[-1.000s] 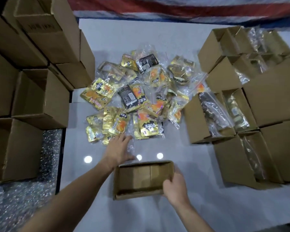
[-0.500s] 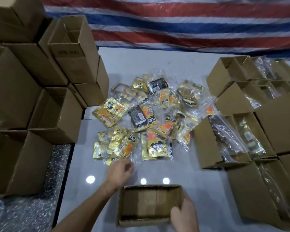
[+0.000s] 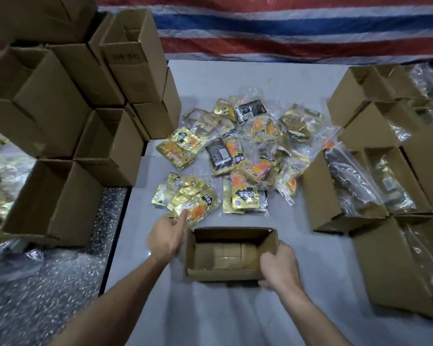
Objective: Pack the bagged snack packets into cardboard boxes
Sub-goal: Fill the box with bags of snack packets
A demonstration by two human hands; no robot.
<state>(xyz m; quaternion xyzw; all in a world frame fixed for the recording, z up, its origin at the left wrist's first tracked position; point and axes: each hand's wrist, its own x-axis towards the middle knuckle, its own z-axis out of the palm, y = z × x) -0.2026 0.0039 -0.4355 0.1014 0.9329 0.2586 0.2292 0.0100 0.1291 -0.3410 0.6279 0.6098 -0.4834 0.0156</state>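
My left hand [image 3: 168, 237] has reached forward to the nearest bag of snack packets [image 3: 198, 204], at 11 o'clock from the empty cardboard box [image 3: 223, 274]. Its forefinger lies straight on the bag; whether it grips, I cannot tell. My right hand [image 3: 279, 267] clasps the box's 3 o'clock wall.

— Nearest item?
— A small brown cardboard box [image 3: 223, 274], upright, top open, empty. Its bottom flaps show inside.
— The stock?
— A loose heap of clear plastic bags of gold-and-orange snack packets [image 3: 248, 158], with a few black packets among them, lying flat just beyond that box. One bag [image 3: 195, 198] lies nearest its far left corner.
— Other cartons?
— Open brown boxes holding bags [image 3: 320, 196] stand to the right. A stack of empty brown boxes [image 3: 48, 203], tipped on their sides, is to the left.
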